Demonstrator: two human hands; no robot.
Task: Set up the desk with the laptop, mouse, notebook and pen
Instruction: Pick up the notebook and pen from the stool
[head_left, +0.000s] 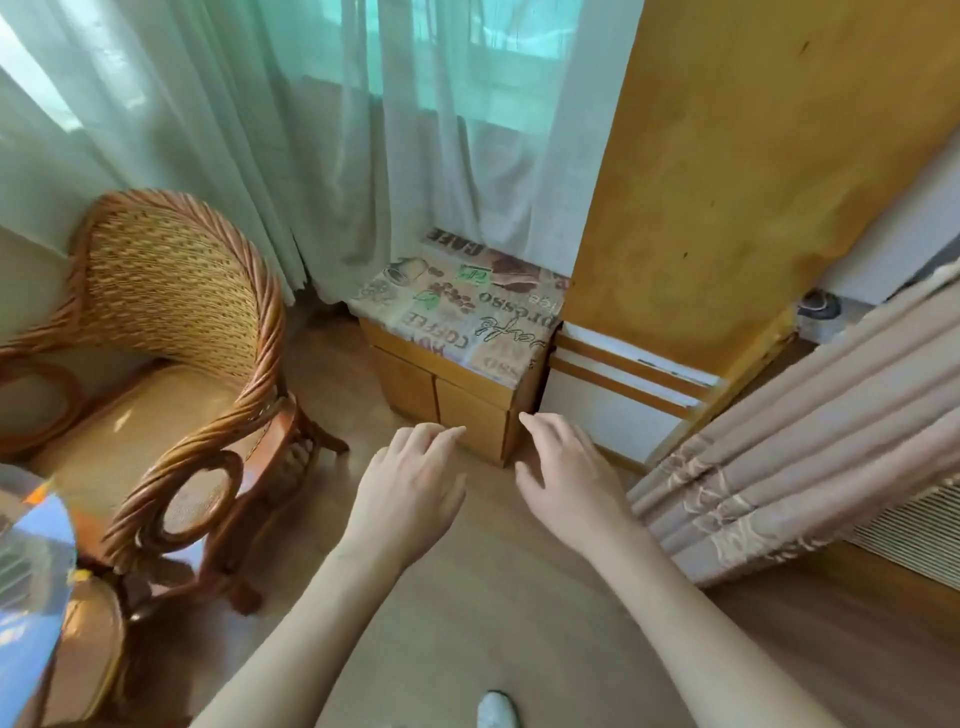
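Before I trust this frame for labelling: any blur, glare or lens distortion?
Head view: wide-angle bending bows the yellow wall; daylight glows through the sheer curtain; left hand, right hand slightly soft; blue object at left edge blurred.

A wooden floor (457, 613) carries a wicker chair (171, 374) at nine o'clock and a low cabinet (457, 400) at twelve.

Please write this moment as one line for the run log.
left hand: open, empty | right hand: open, empty | both held out toward low cabinet | wicker chair at left | laptop, mouse, notebook, pen: not in view
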